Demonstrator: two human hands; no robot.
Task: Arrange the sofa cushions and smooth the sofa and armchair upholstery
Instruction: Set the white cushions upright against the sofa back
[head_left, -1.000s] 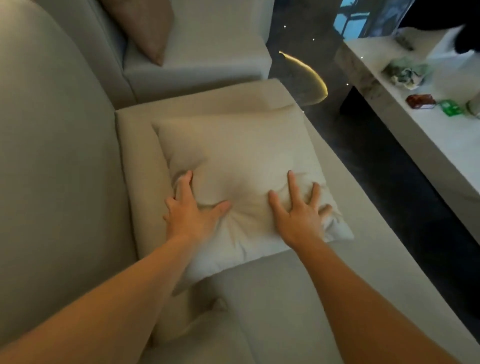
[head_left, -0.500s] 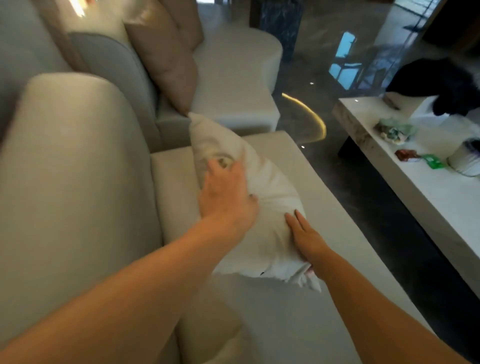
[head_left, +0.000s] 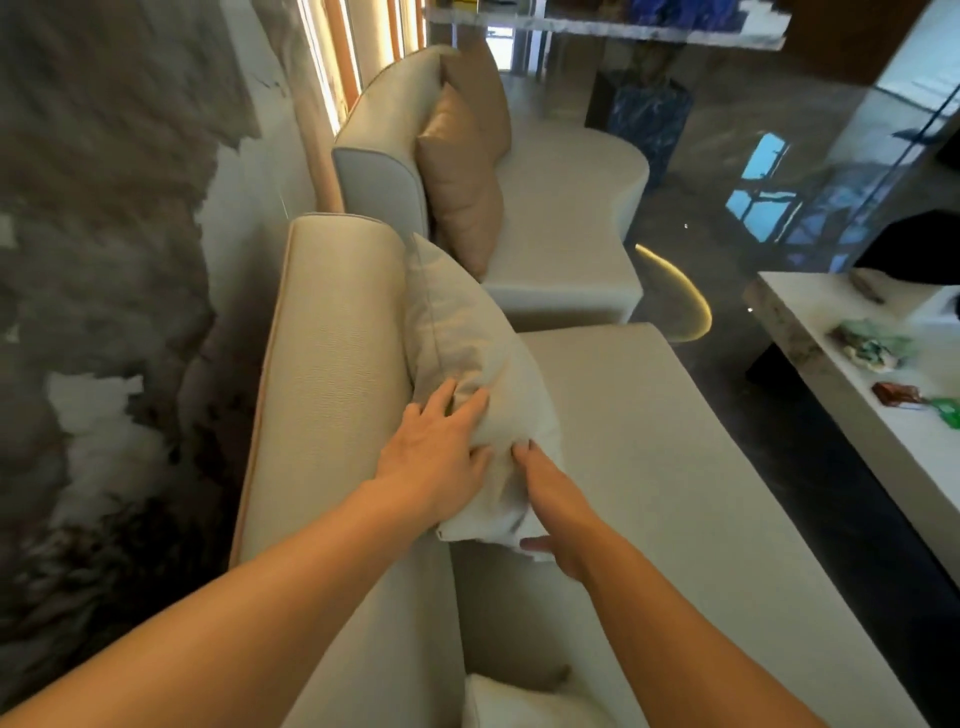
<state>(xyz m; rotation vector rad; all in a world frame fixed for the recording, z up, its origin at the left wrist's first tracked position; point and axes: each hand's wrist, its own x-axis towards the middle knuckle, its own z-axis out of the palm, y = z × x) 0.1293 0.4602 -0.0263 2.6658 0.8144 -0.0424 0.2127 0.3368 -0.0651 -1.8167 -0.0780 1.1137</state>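
Note:
A cream cushion (head_left: 467, 343) stands on edge on the beige sofa seat (head_left: 649, 467), leaning against the sofa backrest (head_left: 332, 374). My left hand (head_left: 441, 452) lies on the cushion's near upper side with fingers spread and pressing the fabric. My right hand (head_left: 550, 504) grips the cushion's lower near corner, thumb under the edge. Two tan cushions (head_left: 462, 171) lean upright on the backrest of the second sofa section (head_left: 561, 208) beyond.
A white low table (head_left: 841, 410) stands to the right with a green bundle (head_left: 872, 345), a red packet (head_left: 896, 393) and a green packet on it. Dark glossy floor (head_left: 769, 467) lies between sofa and table. Another cream cushion corner (head_left: 509, 701) shows at the bottom.
The cushion, flat on the seat a second ago, has been lifted and tipped upright against the backrest. Both hands moved with it, and my view has risen toward the far sofa section.

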